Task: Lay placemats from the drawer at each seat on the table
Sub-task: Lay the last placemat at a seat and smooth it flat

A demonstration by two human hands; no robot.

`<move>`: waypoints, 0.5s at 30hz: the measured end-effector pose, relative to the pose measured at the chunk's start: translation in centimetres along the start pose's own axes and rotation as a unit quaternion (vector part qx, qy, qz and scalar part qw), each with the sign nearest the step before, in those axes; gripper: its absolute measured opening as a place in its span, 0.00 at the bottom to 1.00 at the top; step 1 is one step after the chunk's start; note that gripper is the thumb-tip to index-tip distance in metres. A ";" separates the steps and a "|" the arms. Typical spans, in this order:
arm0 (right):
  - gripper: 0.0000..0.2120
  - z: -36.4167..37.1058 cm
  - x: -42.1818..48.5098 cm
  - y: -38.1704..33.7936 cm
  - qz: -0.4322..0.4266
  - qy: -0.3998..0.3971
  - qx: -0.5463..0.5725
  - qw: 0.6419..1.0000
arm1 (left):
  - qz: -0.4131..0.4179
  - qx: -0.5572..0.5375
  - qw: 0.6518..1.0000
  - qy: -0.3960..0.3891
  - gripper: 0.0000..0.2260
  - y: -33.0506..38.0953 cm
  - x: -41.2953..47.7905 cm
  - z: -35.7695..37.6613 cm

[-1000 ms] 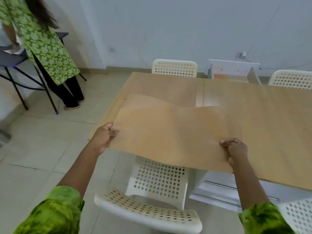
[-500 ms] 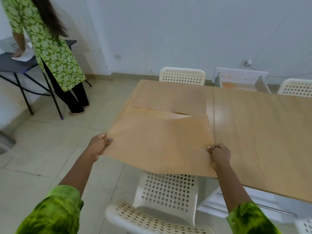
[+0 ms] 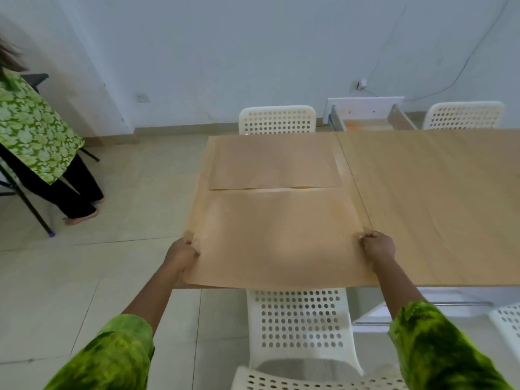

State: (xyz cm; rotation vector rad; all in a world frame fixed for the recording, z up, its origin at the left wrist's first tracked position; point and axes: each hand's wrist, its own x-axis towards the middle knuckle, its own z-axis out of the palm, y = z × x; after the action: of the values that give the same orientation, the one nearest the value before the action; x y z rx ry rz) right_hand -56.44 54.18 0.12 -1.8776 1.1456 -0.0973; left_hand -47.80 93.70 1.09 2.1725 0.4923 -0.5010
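- placemat (image 3: 278, 237), tan and thin, lies at the near left end of the bench (image 3: 439, 198), its near edge overhanging the bench edge above a white perforated chair (image 3: 302, 325) at 6 o'clock.
- left hand (image 3: 182, 253) pinches the placemat's left edge, at 9 o'clock from its middle.
- right hand (image 3: 377, 246) grips its right edge at 3 o'clock.
- second placemat (image 3: 274, 163) lies flat at 12 o'clock, just beyond, before another white chair (image 3: 277, 119).
- open drawer (image 3: 368, 115) shows past the bench's far edge, at 1 o'clock.
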 end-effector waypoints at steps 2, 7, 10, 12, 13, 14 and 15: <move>0.14 0.2 0.3 -0.6 0.003 0.000 -0.026 1.000 | 0.006 0.053 0.999 0.001 0.21 0.1 0.9 0.0; 0.12 1.2 1.0 -1.2 0.031 0.011 -0.082 0.996 | 0.033 0.211 0.977 0.022 0.21 -0.4 1.4 1.0; 0.14 1.6 0.8 -0.9 0.042 0.008 -0.097 0.994 | 0.033 0.270 0.962 0.031 0.18 -0.8 1.6 1.3; 0.16 1.8 0.7 -1.0 0.034 0.010 -0.108 0.994 | 0.029 0.287 0.957 0.038 0.18 -0.9 1.6 1.5; 0.17 1.7 0.7 -1.1 0.034 0.011 -0.114 0.993 | 0.029 0.293 0.955 0.043 0.17 -1.0 1.7 1.7; 0.18 1.7 0.6 -1.1 0.036 0.010 -0.120 0.992 | 0.032 0.295 0.954 0.047 0.17 -1.0 1.7 1.8; 0.18 1.7 0.6 -0.9 0.037 0.009 -0.125 0.991 | 0.035 0.298 0.953 0.050 0.17 -0.9 1.9 1.8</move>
State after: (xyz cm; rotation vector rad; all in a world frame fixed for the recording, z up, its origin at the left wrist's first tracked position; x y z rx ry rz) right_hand -54.63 55.03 -0.44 -2.0530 1.2877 0.0746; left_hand -47.01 93.09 -1.54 2.7943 0.3423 -0.5525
